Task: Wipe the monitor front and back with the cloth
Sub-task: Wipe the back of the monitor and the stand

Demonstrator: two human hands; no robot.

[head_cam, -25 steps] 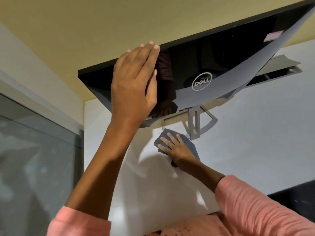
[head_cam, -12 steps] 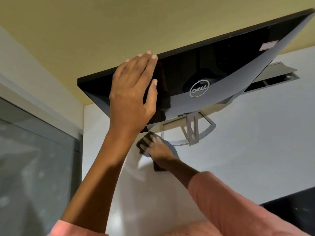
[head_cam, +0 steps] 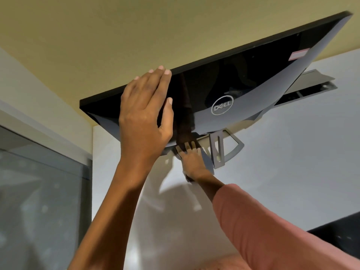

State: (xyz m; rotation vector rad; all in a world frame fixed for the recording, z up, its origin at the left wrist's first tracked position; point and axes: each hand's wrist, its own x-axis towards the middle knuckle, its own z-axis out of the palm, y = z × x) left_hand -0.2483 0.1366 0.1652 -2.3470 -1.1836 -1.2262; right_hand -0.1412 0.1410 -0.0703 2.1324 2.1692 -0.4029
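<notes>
1. The monitor (head_cam: 243, 90) stands on the white table (head_cam: 292, 162), its glossy back facing the camera.
2. The left hand (head_cam: 145, 112) lies spread flat on that back.
3. The right hand (head_cam: 191, 158), fingers straight, presses the cloth (head_cam: 206, 160) at the monitor's lower edge, having slid up from the table.

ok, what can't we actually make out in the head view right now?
- Front screen of the glossy black Dell monitor: faces away; only its back shows.
- Grey-blue cloth: mostly hidden under the right hand.
- Left hand: palm contact hidden by the hand itself.
- Silver stand: foot partly behind the right hand.
</notes>
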